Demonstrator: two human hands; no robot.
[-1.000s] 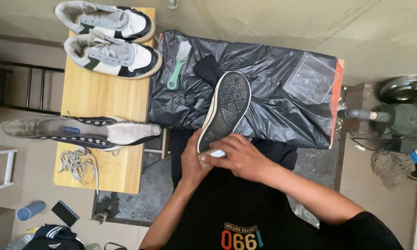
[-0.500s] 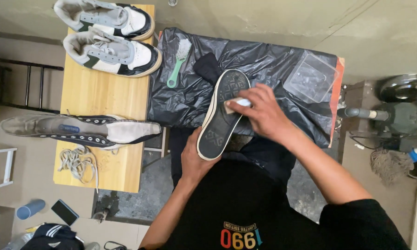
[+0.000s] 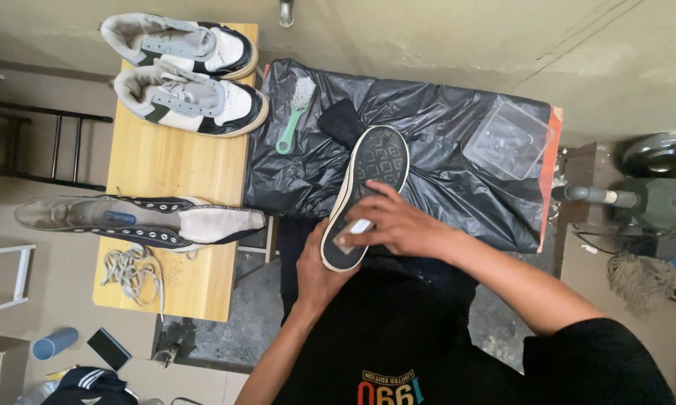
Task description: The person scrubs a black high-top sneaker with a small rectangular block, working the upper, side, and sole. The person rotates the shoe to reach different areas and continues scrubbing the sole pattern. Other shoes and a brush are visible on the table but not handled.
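Gripping upturned sneaker (image 3: 368,187) heel with left hand (image 3: 315,266), pressing small white pad (image 3: 355,229) in right hand (image 3: 398,225) mid-sole; toe at 12 o'clock remaining.

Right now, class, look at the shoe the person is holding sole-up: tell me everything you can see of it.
The shoe is turned sole-up, so only its dark, diamond-patterned rubber sole and off-white rim show; the upper is hidden. The sole looks worn and dusty. It lies slanted, toe toward the black plastic sheet, heel toward the person. The left hand grips the heel end from below. The right hand presses a small white block against the sole near the heel.
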